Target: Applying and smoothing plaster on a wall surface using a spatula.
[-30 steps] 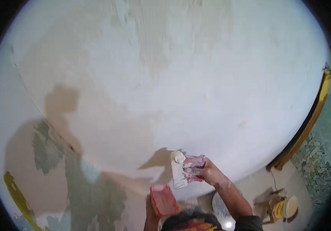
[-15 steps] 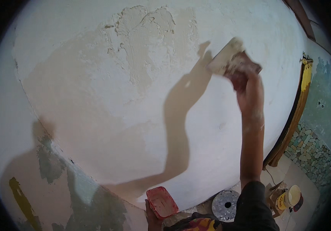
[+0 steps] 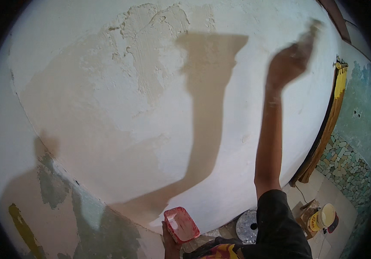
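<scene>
We judge this as wall skimming, mid-stroke or between strokes. Right hand (image 3: pixel 287 67) has a closed grip on a scraper (image 3: pixel 313 30), blurred, raised toward the upper right of the wall (image 3: pixel 237 151); we can't tell if its edge touches. Left hand (image 3: pixel 171 244) holds a red tub (image 3: pixel 187 228) by its left side, low, open face toward us. Next move, we reckon, calls for a flat edge and even pressure over the putty patch (image 3: pixel 146 47). Textures: wall smooth, chalky white; patch thick, beige, ridged; tub plastic-looking, smeared, rectangular, rounded corners.
</scene>
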`<state>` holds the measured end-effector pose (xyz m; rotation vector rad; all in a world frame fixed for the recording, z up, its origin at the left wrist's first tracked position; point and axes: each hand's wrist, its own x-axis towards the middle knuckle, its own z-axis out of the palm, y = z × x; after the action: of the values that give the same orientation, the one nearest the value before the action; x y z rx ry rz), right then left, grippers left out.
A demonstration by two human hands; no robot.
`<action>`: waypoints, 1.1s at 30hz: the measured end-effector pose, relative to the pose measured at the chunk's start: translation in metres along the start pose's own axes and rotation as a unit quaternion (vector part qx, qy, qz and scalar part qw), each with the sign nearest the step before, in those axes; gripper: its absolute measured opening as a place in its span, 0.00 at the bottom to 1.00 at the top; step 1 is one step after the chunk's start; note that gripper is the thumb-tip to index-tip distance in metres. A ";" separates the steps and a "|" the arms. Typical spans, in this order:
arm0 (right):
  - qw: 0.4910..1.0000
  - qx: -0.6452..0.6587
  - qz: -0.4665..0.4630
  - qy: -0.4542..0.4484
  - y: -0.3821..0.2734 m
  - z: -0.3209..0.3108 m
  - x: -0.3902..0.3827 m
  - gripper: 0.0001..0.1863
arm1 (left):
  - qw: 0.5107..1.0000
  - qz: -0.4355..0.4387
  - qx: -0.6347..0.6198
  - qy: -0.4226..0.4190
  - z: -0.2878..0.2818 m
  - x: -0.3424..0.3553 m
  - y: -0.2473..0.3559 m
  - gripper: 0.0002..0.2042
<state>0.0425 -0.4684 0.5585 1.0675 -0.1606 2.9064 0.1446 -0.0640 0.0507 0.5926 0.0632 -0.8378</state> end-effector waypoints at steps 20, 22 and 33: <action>0.833 -0.268 -0.136 -0.465 -0.008 -0.071 -0.084 0.33 | 0.995 -0.062 0.066 -0.044 0.034 0.006 -0.023 0.31; 0.816 -0.265 -0.137 -0.495 -0.014 -0.095 -0.088 0.34 | 0.993 -0.072 0.073 -0.055 0.039 0.004 -0.024 0.31; 0.451 -0.075 0.365 -0.811 -0.126 -0.226 -0.080 0.23 | 0.985 -0.072 -0.039 -0.152 0.052 -0.008 -0.004 0.32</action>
<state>-0.0327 -0.3179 0.3459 3.6816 -0.9713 0.6047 0.1275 -0.0879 0.0946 0.3838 -0.1402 -1.0546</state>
